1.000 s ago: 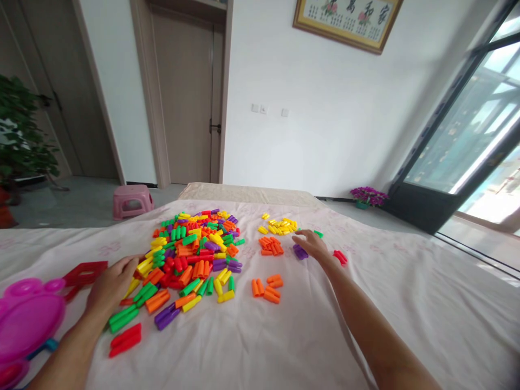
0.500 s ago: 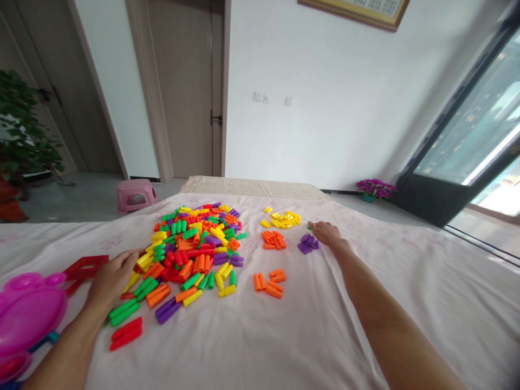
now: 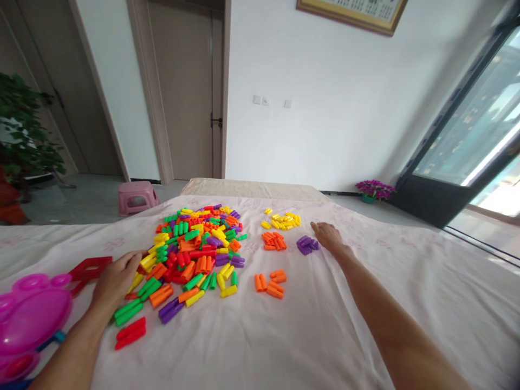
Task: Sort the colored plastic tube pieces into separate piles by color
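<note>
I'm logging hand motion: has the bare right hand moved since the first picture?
Yes, rightward: the bare right hand now sits farther right of the small pile of yellow bullet-shaped plastic pieces.

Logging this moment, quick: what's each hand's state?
Left hand: at the mixed pile; open or closed cannot be told.
Right hand: beside the purple pieces; open or closed cannot be told.

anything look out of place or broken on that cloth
Slightly: three orange pieces lie apart from the orange cluster beyond them, and a bit of yellow sits off behind the yellow group. They look like strays from their colours. No breakage is visible.
</note>
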A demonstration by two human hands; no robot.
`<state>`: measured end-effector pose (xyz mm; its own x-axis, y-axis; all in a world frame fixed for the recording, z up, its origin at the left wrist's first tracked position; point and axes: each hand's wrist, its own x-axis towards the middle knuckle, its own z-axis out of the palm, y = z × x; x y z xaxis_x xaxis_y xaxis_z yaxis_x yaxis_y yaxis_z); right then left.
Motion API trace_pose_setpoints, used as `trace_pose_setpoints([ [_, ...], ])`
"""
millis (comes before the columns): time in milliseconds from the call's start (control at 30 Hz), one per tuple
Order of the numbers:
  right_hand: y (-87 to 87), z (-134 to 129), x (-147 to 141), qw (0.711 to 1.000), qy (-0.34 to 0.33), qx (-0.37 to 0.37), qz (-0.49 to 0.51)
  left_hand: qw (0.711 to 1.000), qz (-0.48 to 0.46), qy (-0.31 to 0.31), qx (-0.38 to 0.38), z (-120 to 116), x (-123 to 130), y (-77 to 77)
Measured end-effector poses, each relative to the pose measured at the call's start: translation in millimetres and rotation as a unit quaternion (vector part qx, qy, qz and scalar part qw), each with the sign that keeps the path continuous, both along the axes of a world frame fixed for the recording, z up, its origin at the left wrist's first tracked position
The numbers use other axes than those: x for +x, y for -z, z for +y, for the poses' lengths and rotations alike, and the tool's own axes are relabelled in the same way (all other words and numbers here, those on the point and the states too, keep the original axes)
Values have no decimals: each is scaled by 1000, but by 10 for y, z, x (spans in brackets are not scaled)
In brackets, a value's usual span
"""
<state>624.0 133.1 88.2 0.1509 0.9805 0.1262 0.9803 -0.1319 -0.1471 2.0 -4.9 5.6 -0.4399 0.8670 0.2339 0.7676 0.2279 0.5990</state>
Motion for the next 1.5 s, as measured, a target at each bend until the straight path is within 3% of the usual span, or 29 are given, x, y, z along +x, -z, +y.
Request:
trace_pose_setpoints([
  [133,-117,-366,-582,977,-168,98,87,998,-62,4,-7,1,21,-25],
  [267,-70,-1007,-1245,913,-365,86,162,997,-71,6,1,-12,58,-54],
  [400,102,-1468,-1585,873,-460,60,146,997,-74,12,4,2,48,-32],
  [467,190,-1520,-1603,873,-466,44,138,997,-73,9,6,13,38,-14],
  [567,272,-1444,-1523,894,-422,51,144,997,-76,6,14,16,45,-12],
  [700,244,-1329,-1536,905,-390,104,137,996,-83,9,11,-4,83,-53],
  [800,150,-1347,-1824,890,-409,125,159,997,-81,9,9,-12,95,-69],
  [933,52,-1392,-2431,878,-439,103,159,996,-86,7,12,-9,90,-62],
  [1067,86,-1339,-2901,892,-428,90,117,996,-85,9,19,-12,86,-67],
  [1167,142,-1285,-3053,903,-413,73,98,996,-83,11,20,-14,84,-75],
  [1333,175,-1224,-2960,890,-421,88,153,996,-86,12,14,-15,85,-74],
  [1500,184,-1001,-2421,904,-332,157,218,997,-81,11,16,-9,87,-70],
])
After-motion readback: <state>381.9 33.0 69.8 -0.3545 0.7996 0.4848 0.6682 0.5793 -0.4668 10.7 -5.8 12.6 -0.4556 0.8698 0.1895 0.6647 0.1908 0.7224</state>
